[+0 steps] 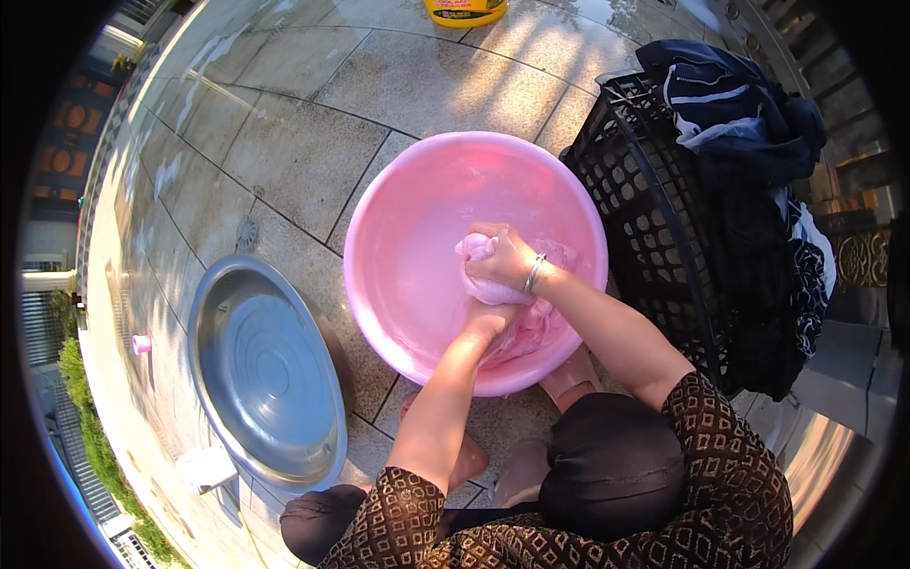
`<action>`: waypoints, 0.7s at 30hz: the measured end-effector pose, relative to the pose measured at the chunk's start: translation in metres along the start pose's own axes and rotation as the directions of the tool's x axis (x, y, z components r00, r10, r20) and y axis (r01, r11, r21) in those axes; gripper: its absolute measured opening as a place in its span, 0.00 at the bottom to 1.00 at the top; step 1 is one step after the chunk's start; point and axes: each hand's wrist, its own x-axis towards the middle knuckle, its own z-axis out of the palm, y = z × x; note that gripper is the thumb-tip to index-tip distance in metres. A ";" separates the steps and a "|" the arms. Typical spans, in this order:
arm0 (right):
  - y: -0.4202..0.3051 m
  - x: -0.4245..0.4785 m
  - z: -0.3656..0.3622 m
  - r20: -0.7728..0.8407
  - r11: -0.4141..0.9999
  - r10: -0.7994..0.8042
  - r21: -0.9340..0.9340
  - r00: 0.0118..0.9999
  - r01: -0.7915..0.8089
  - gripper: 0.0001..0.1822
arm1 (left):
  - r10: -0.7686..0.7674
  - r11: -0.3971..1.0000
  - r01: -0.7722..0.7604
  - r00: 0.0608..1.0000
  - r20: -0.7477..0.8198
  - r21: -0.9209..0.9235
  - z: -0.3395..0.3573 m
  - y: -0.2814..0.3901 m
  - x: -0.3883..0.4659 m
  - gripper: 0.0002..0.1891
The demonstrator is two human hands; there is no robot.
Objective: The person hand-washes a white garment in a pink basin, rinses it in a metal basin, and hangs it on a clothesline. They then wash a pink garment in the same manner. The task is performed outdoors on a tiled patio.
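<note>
A round pink plastic basin (398, 213) stands on the paving in front of me, with water in it. My right hand (503, 257), a silver bracelet at its wrist, is closed on a bunched, wet, pale pink cloth (490, 288) over the basin's lower right part. Just below it, my left hand (494, 318) reaches under the same cloth; its fingers are hidden by the fabric. More of the wet pink fabric lies in the water at the basin's right side, beside and below my hands.
A metal basin (274, 370) stands at the left, near a floor drain (247, 232). Close on the right is a black plastic crate (640, 185) heaped with dark clothes (753, 121). A yellow container (466, 13) stands at the top, a small pink cup (141, 344) far left.
</note>
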 end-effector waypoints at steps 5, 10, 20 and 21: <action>0.018 -0.003 0.010 -0.075 0.991 0.014 -0.132 0.997 -0.024 0.11 | 0.202 0.858 -0.138 0.976 -0.078 0.494 0.005 -0.030 0.020 0.33; 0.038 -0.008 0.019 -0.108 0.973 -0.027 -0.230 0.994 0.001 0.10 | 0.017 0.840 -0.007 1.000 -0.014 0.543 0.006 -0.047 0.024 0.33; 0.060 -0.010 0.023 -0.096 0.948 -0.050 -0.319 0.994 0.017 0.11 | 0.047 0.866 -0.065 0.998 0.048 0.497 0.015 -0.069 0.032 0.31; 0.060 -0.011 0.022 -0.085 0.945 -0.022 -0.328 0.996 -0.007 0.11 | 0.055 0.874 -0.083 0.996 0.073 0.479 0.016 -0.070 0.032 0.31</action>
